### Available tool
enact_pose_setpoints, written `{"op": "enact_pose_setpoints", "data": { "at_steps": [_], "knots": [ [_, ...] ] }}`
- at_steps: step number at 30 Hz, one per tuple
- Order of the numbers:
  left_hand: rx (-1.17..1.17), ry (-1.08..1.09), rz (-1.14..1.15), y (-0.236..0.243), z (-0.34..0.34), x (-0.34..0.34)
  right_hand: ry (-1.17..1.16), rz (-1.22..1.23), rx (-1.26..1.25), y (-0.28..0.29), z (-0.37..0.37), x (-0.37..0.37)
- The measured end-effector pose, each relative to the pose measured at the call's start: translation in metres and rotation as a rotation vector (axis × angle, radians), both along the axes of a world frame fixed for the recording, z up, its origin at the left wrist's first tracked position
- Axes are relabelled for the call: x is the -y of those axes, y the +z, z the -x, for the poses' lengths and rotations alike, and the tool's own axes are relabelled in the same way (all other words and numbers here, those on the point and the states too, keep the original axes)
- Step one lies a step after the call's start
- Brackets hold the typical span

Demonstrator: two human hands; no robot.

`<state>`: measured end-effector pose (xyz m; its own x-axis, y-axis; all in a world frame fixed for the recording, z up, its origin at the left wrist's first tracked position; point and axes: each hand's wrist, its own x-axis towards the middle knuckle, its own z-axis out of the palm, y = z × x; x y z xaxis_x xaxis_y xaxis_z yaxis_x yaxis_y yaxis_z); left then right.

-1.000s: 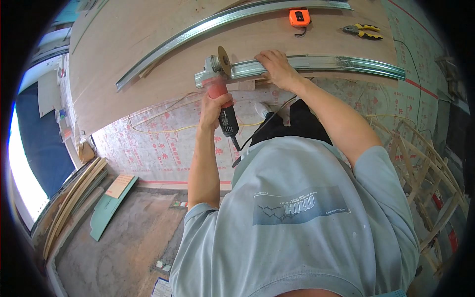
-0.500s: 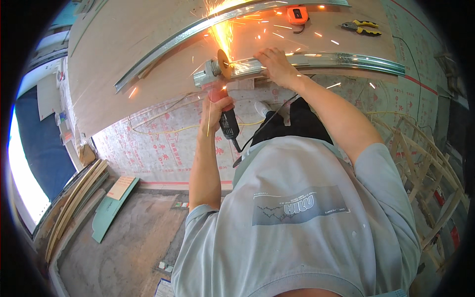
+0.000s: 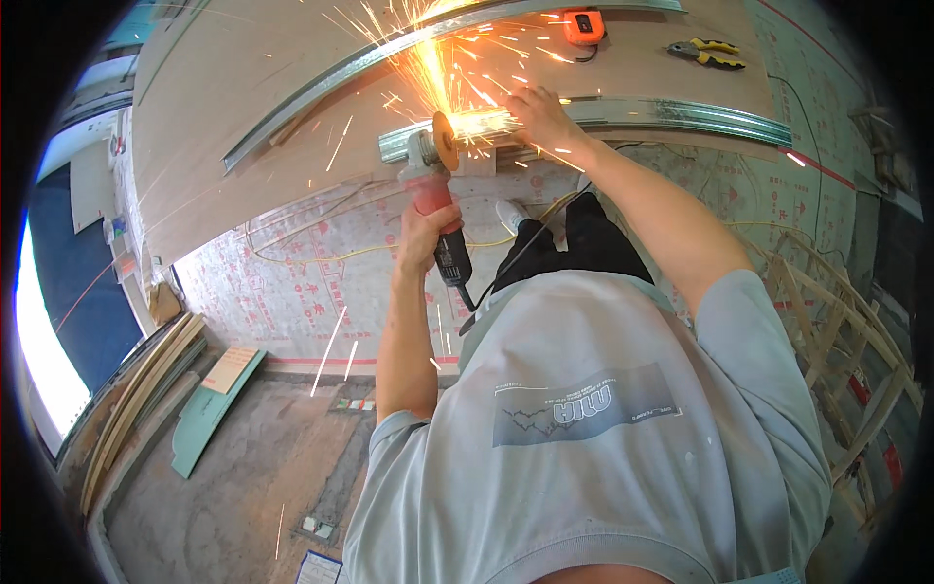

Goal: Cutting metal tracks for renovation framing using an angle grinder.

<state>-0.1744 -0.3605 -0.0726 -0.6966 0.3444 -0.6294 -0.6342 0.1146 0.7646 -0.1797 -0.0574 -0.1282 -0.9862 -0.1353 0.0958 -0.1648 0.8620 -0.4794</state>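
Note:
My left hand (image 3: 426,237) is wrapped round the body of a red and black angle grinder (image 3: 428,191), held upright with its head at the top. The brown cutting disc (image 3: 446,142) meets a silver metal channel (image 3: 662,115) near its left end. Bright sparks (image 3: 436,83) stream up and out from the contact. To the right of the disc, my right hand (image 3: 543,119) is closed over the channel, gripping it against the board. The disc's lower edge and the cut itself are lost in the glare.
A second metal channel (image 3: 331,90) lies across the board (image 3: 224,107) farther away. An orange tape measure (image 3: 584,28) and yellow-black pliers (image 3: 706,53) rest at the far right. The grinder's black cord (image 3: 516,250) trails by my legs. Wooden framing (image 3: 846,341) stands at the right.
The grinder has shifted slightly right along the channel, and more of the channel's end shows left of it. Sparks spread wider. My right hand keeps its place on the channel.

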Motion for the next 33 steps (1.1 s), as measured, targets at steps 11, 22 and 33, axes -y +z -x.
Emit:
{"op": "enact_pose_setpoints", "data": {
  "at_steps": [11,22,33],
  "knots": [
    [-0.024,0.009,0.03,0.005,-0.038,0.042,-0.086,0.035,-0.056,0.041,0.027,-0.001],
    [-0.193,0.482,-0.555,0.05,0.008,0.056,-0.153,0.17,-0.047,0.065,0.064,0.05],
    [0.005,0.179,-0.888,0.091,0.002,-0.084,-0.092,0.629,0.3,0.198,-0.107,0.064]
  ]
}}
